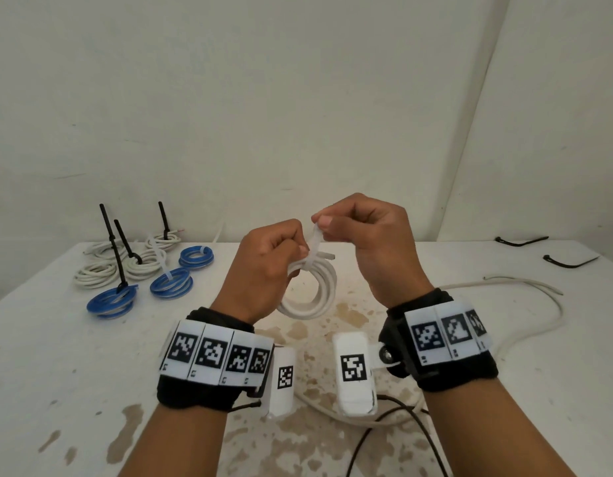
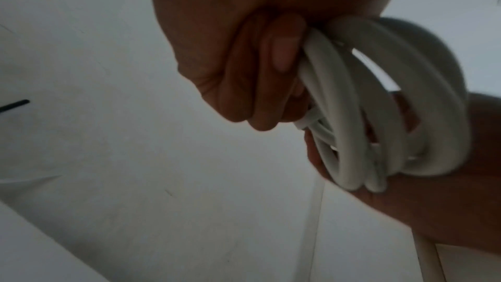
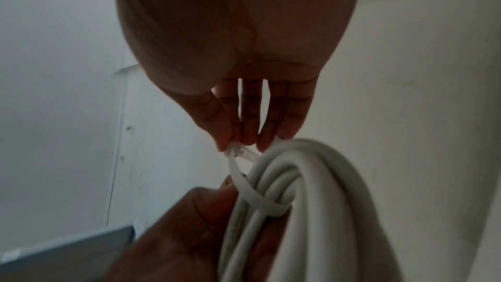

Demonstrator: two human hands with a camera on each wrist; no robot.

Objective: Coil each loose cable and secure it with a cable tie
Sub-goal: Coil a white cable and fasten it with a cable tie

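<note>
Hands meet above a stained white bench [image 1: 504, 356]. Left hand [image 1: 263, 270] has its grip clamped round a white cable coil [image 1: 315, 290], held upright off the bench. Just above the coil, right hand [image 1: 370, 246] pinches the white cable tie [image 1: 313, 242] looped round its top. Left of the coil, farther back, tied blue and white coils [image 1: 140, 270] lie grouped.
</note>
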